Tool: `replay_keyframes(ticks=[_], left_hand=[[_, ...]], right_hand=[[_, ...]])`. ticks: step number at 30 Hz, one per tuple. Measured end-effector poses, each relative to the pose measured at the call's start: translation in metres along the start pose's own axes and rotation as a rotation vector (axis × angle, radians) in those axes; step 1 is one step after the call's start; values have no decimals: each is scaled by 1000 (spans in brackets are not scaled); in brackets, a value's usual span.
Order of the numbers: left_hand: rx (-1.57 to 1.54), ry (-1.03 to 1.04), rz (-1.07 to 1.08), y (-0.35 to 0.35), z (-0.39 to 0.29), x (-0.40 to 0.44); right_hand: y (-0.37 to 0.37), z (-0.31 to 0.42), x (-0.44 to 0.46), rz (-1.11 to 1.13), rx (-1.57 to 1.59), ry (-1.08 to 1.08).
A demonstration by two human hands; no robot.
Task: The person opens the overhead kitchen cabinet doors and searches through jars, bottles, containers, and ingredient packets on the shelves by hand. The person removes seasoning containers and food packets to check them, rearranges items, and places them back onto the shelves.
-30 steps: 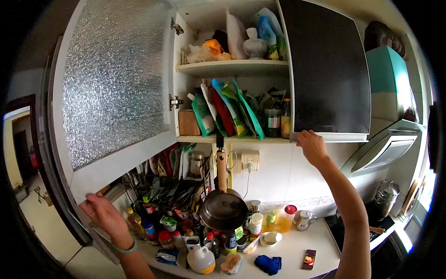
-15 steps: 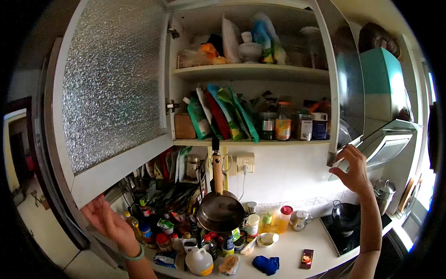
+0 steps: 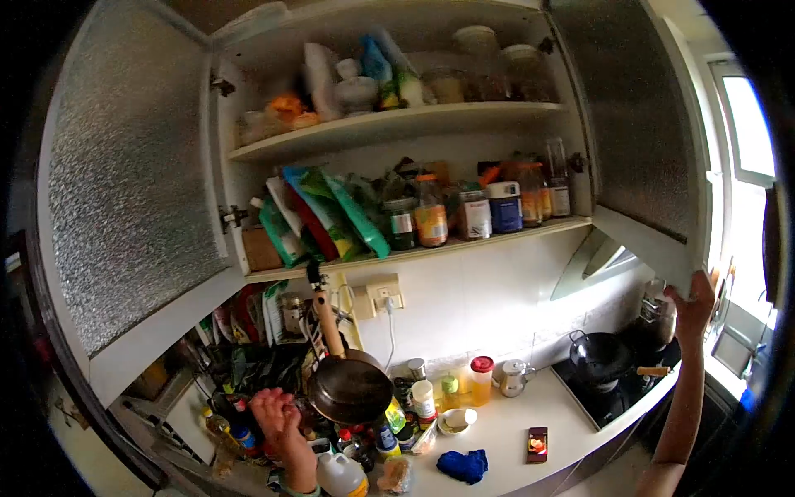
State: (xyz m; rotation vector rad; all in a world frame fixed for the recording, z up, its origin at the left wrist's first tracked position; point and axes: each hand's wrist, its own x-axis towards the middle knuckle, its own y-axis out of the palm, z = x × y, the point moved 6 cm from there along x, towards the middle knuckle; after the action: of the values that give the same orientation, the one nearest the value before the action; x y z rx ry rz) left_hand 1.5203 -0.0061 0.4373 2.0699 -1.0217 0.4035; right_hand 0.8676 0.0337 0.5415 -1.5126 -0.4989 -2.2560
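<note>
- At far left, a frosted left cabinet door [image 3: 132, 174], swung open.
- Below it, the left hand [image 3: 284, 427], raised and open with fingers loosely bent, holding nothing, near a white jug [image 3: 342, 475].
- Beside that hand, a hanging frying pan [image 3: 352, 391].
- On the counter, a blue cloth [image 3: 463, 466], then a phone [image 3: 537, 446].
- Farther right, a wok [image 3: 600, 358] on the stove [image 3: 590, 406].
- Above, the right cabinet door [image 3: 631, 116], also open, lower outer corner gripped by the right hand [image 3: 694, 305].

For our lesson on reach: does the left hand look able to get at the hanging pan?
Probably yes: the left hand looks empty and near the pan, with nothing evident between them.
</note>
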Motion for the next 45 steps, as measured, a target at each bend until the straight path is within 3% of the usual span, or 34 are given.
replay_keyframes(ticks=[2, 7, 10, 14, 15, 16, 17, 20, 21, 24, 26, 29, 32, 34, 36, 38, 41, 42, 43, 44, 45], left_hand=[[-17, -78, 64, 19, 15, -14], [28, -127, 219, 62, 30, -36], [133, -154, 286, 78, 39, -52], [137, -293, 626, 99, 87, -91], [179, -360, 711, 104, 98, -104], [219, -428, 796, 108, 109, -117], [263, -455, 859, 109, 124, -132], [442, -409, 1072, 128, 139, -166], [427, -410, 1107, 135, 141, -174], [430, -372, 1154, 145, 138, -191], [447, -328, 1165, 153, 130, -191], [462, -330, 1190, 154, 135, -184], [527, -314, 1225, 155, 131, -167], [496, -238, 1205, 162, 124, -152], [484, -225, 1183, 168, 123, -139], [484, -165, 1167, 170, 128, -128], [481, -179, 1164, 182, 122, -114], [467, -144, 1153, 188, 117, -107], [464, -148, 1152, 193, 113, -101], [466, -88, 1157, 200, 105, -93], [470, -30, 1161, 207, 98, -85]], right_hand=[[-26, -20, 0, -50, -113, 38], [-69, -69, -1, -244, 11, -45], [-91, -79, 6, -286, -182, -24], [-111, -120, 10, -313, -276, -14], [-114, -117, 15, -276, -615, -39], [-123, -120, 15, -272, -609, -46], [-126, -134, 16, -126, -660, 43], [-117, -132, 20, -105, -574, -151], [-119, -141, 22, -118, -241, -85], [-115, -130, 32, -18, -515, -97], [-111, -122, 34, -77, -58, -6], [-129, -190, 31, -134, 13, 14], [-134, -207, 31, -46, 122, -57], [-133, -186, 33, -218, -133, 84], [-140, -209, 29, -149, -47, 21], [-132, -210, 25, -69, -36, 215], [-78, -203, -12, 450, 8, 670], [-43, -165, -30, 509, 267, 748], [-16, -138, -42, 697, 39, 868], [0, -141, -54, 901, -221, 651], [26, -91, -48, 998, -264, 612]])
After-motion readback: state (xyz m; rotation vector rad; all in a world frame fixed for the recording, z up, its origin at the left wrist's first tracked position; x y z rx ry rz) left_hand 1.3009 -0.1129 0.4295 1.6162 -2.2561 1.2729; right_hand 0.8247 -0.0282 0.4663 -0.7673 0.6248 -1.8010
